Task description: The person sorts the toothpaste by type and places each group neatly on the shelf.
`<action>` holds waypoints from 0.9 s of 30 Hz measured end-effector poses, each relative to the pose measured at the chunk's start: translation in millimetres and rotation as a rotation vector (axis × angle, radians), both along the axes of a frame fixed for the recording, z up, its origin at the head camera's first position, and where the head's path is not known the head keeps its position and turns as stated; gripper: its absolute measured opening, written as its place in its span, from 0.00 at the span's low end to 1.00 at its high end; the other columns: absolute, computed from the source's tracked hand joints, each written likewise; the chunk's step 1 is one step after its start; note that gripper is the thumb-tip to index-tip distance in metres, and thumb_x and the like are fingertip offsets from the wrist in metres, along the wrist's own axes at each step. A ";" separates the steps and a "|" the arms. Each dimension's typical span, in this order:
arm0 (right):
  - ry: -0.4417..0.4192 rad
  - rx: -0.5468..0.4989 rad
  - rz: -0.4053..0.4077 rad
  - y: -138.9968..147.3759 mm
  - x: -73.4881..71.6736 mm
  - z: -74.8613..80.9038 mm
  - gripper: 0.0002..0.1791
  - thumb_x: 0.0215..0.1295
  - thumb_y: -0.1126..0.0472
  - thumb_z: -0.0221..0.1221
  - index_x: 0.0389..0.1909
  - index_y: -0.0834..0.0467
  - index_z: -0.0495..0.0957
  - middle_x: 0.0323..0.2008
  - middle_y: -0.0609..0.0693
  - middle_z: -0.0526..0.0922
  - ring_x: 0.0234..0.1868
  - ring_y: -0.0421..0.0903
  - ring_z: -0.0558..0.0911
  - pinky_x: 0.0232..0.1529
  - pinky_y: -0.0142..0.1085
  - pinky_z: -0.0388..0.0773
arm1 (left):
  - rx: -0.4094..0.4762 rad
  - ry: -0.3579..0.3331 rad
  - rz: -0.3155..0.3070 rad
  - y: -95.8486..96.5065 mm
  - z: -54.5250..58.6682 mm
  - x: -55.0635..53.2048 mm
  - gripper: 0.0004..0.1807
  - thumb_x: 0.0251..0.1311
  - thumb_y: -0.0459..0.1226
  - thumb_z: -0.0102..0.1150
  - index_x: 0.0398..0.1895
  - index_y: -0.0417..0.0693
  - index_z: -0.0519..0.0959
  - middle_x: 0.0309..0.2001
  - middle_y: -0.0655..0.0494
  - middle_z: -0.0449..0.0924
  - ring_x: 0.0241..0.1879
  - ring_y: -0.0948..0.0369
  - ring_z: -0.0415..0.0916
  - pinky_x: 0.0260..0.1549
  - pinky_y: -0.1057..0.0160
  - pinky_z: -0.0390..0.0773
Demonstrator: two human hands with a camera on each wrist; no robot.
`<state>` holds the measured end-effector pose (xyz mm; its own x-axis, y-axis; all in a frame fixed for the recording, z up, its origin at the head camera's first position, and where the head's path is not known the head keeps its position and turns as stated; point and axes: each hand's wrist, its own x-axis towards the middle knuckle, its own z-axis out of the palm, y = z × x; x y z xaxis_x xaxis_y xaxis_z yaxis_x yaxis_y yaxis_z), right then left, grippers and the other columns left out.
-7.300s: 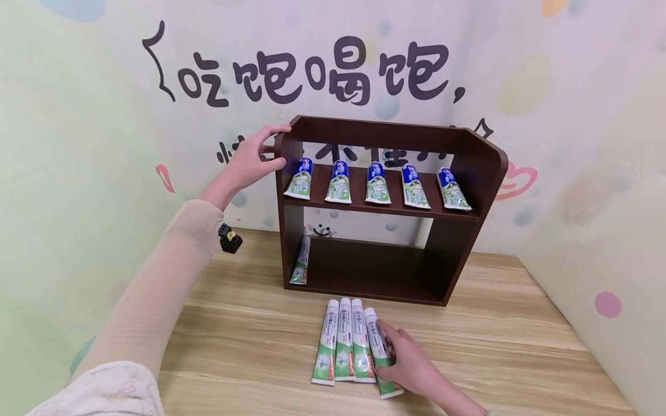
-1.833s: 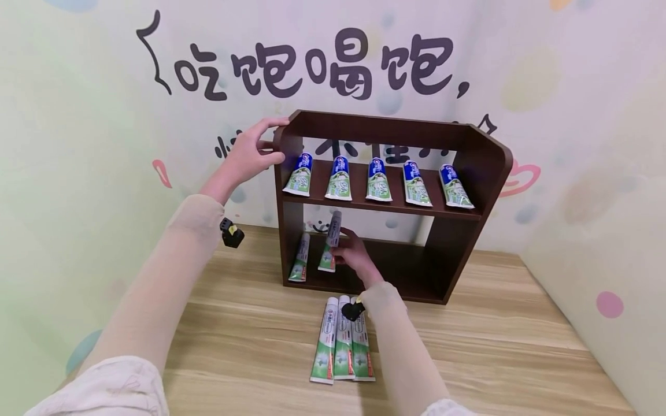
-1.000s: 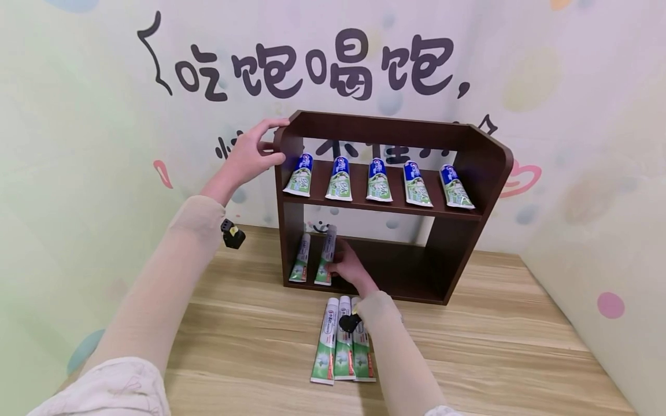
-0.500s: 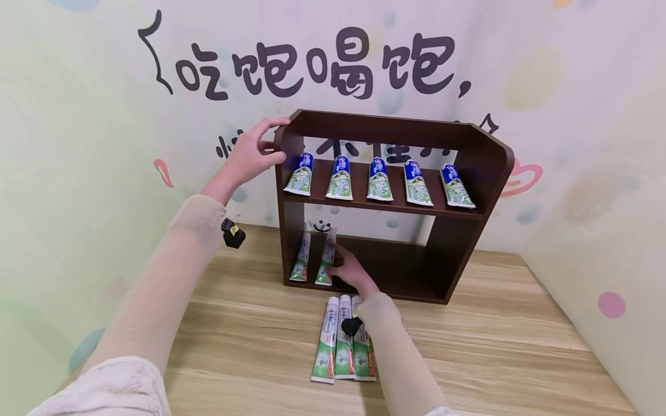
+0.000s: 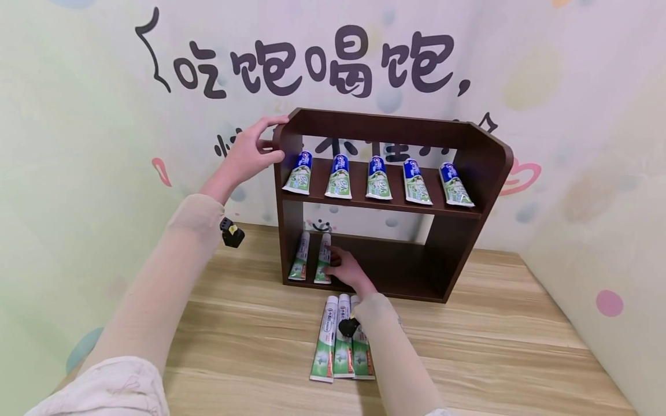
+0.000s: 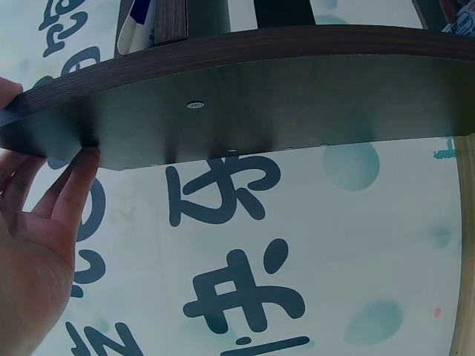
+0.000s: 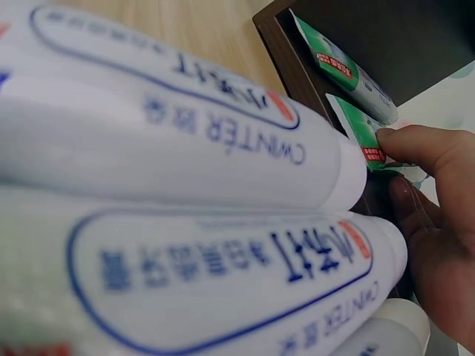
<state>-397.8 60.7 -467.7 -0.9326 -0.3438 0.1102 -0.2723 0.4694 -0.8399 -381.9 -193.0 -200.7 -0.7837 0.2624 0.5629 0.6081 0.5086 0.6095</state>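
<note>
Left hand, fingers clamped on the rack at ten o'clock, right hand, fingers pinching a green-white tube at seven

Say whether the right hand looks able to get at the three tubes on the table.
Likely yes, once it lets go: the right hand pinches a tube on the lower shelf, but the three tubes lie nearby with nothing seen atop them.

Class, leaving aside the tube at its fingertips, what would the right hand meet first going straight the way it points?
The right hand would probably meet the far-left tube on the lower shelf; depth is unclear, so it might pass the cap and meet the left side panel.
</note>
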 end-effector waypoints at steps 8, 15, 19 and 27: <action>0.009 -0.006 -0.036 -0.8 0.9 -2.4 0.35 0.62 0.63 0.65 0.71 0.59 0.66 0.56 0.62 0.77 0.55 0.55 0.77 0.57 0.49 0.78 | 0.003 0.004 -0.005 -0.2 -0.5 -0.5 0.33 0.63 0.35 0.56 0.72 0.58 0.65 0.75 0.61 0.62 0.51 0.47 0.82 0.57 0.54 0.82; 0.017 0.006 -0.042 -0.6 0.9 -3.8 0.35 0.62 0.63 0.65 0.70 0.58 0.66 0.55 0.61 0.78 0.54 0.55 0.78 0.55 0.48 0.79 | 0.008 0.005 -0.006 -0.6 -0.5 -0.7 0.32 0.63 0.34 0.56 0.72 0.58 0.65 0.74 0.61 0.62 0.51 0.48 0.83 0.53 0.62 0.83; 0.019 0.013 -0.037 -0.2 -0.5 -4.7 0.35 0.62 0.62 0.65 0.71 0.58 0.66 0.55 0.61 0.77 0.55 0.55 0.78 0.56 0.48 0.78 | 0.005 0.005 -0.005 -0.8 -0.3 -0.7 0.32 0.63 0.35 0.55 0.72 0.59 0.65 0.75 0.61 0.62 0.51 0.47 0.83 0.54 0.60 0.83; -0.003 0.014 -0.042 0.2 -1.1 -4.9 0.35 0.63 0.61 0.65 0.71 0.56 0.66 0.56 0.60 0.77 0.55 0.54 0.77 0.58 0.48 0.77 | 0.011 -0.005 -0.010 -0.5 -0.2 -0.2 0.33 0.63 0.35 0.56 0.72 0.59 0.65 0.75 0.61 0.62 0.52 0.47 0.82 0.58 0.53 0.82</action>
<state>-398.9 60.9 -472.6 -0.9465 -0.3059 0.1028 -0.2496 0.4921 -0.8339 -382.1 -193.5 -200.9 -0.7838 0.2639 0.5622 0.6101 0.4962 0.6177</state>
